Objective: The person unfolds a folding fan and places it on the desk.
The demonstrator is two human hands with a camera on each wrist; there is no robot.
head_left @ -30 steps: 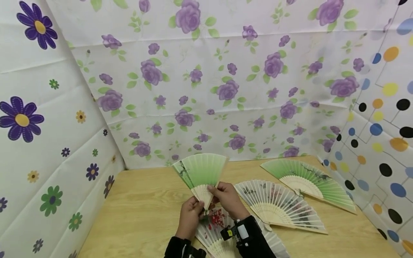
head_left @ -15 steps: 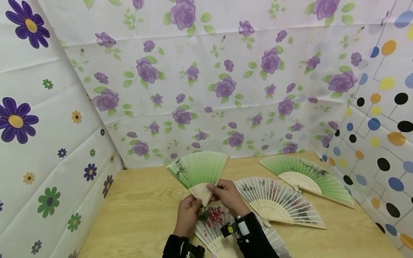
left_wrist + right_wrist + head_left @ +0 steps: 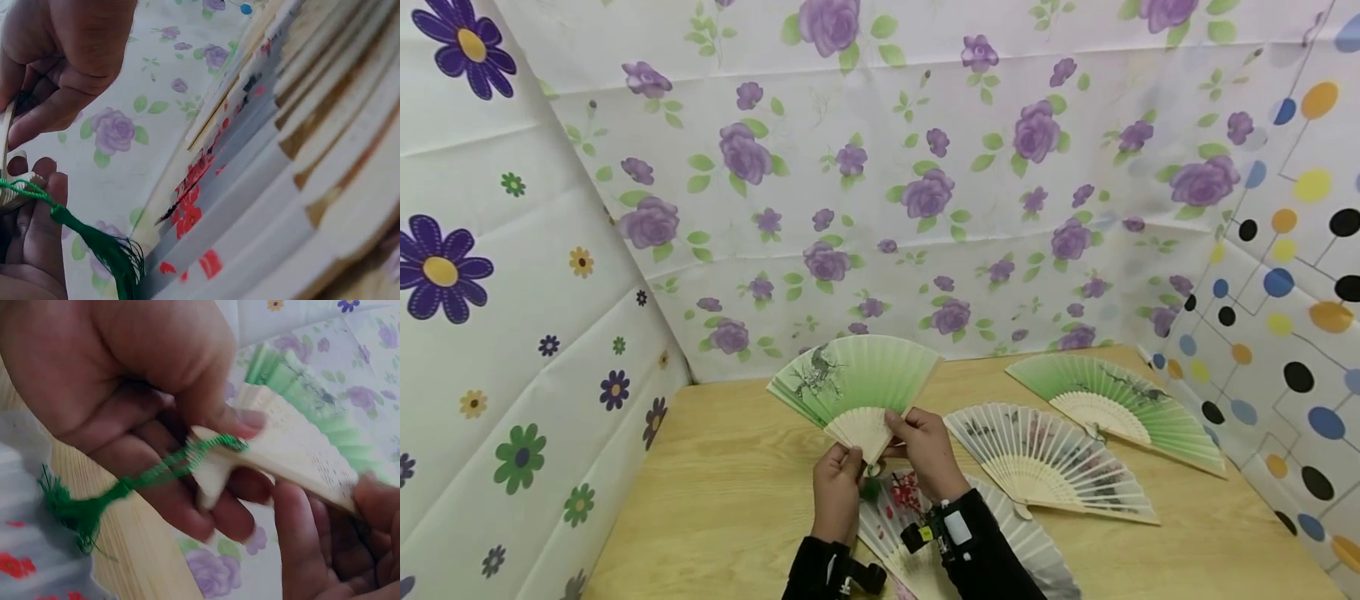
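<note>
Both hands hold a half-spread green paper fan (image 3: 853,383) upright above the table. My left hand (image 3: 838,483) grips the ribs near the pivot from the left, and my right hand (image 3: 925,446) pinches them from the right. In the right wrist view my right hand's (image 3: 144,394) thumb and fingers pinch the fan's (image 3: 300,444) pale rib end, with the left hand (image 3: 325,550) below it. A green tassel (image 3: 75,509) hangs from the pivot on a cord. The left wrist view shows the tassel (image 3: 100,250) beside my left hand (image 3: 31,237).
On the wooden table (image 3: 737,483), a white fan with red blossoms (image 3: 917,517) lies spread under my wrists. Another white fan (image 3: 1045,458) and a green fan (image 3: 1112,408) lie spread to the right. Flowered sheets (image 3: 850,167) wall the back and sides.
The held green fan has spread wider to the left and sits a little higher. Both hands stay at its pivot end.
</note>
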